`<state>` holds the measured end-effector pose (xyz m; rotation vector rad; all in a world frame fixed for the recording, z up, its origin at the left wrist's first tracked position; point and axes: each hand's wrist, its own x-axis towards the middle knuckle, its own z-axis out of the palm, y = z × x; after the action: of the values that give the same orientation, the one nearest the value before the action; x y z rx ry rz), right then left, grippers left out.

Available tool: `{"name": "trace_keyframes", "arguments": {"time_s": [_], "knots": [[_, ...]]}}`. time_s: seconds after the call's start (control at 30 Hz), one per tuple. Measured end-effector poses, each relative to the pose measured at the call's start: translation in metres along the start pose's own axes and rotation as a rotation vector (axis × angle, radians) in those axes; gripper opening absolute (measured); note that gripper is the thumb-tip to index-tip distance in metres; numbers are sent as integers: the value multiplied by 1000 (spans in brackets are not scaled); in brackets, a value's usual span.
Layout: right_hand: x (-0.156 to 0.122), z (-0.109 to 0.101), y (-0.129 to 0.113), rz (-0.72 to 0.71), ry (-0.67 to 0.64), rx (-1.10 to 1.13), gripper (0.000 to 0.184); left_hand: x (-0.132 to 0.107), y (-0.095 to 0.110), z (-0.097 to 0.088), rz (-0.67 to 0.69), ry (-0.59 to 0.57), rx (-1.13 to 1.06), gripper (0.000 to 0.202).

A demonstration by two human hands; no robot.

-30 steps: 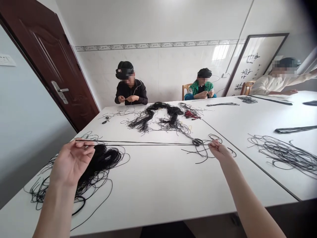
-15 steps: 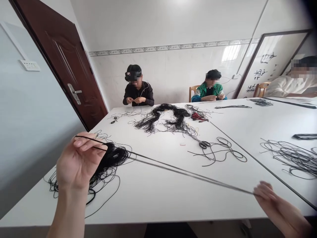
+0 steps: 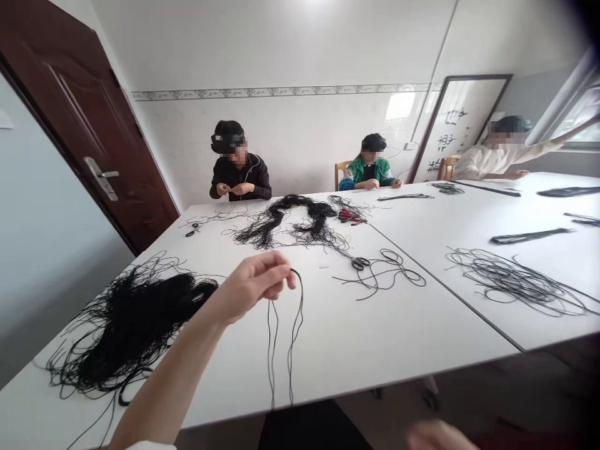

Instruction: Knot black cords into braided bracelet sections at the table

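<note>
Above the near part of the white table, my left hand is closed on thin black cord. The cord bends over at the fingertips, and its strands hang down past the table's front edge. My right hand is a blur at the bottom edge, below the tabletop; its fingers cannot be made out. To the left, partly behind my left forearm, lies a big tangled heap of black cord. Black-handled scissors lie beyond my left hand, beside a few loose looped cords.
A dark cord bundle lies mid-table near red-handled scissors. Small scissors lie at the far left. More cords spread on the right. Several people sit opposite, one in black, one in green.
My left hand has moved right, and the cord once stretched between both hands now hangs from it. My right hand has dropped to the bottom edge. The view has swung right; one person's arm is raised.
</note>
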<state>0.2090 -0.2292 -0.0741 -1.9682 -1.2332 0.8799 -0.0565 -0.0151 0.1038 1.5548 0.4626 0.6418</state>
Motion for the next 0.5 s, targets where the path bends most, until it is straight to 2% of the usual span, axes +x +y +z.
{"name": "trace_keyframes", "arguments": {"time_s": [0.07, 0.13, 0.23, 0.3, 0.4, 0.5], "knots": [[10, 3, -32, -160, -38, 125, 41, 5, -3, 17, -10, -19, 153, 21], [28, 6, -72, -326, 9, 252, 46, 5, -4, 28, 2, -16, 284, 24], [59, 14, -131, -513, 9, 369, 52, 2, -7, 33, 21, 14, 426, 24], [75, 22, -159, -591, -25, 413, 45, -2, -8, 29, 20, 41, 486, 23], [86, 34, -178, -653, -47, 450, 30, -7, -10, 19, -6, 83, 542, 24], [92, 39, -180, -685, -30, 455, 24, -7, -14, 10, -38, 105, 557, 24]]}}
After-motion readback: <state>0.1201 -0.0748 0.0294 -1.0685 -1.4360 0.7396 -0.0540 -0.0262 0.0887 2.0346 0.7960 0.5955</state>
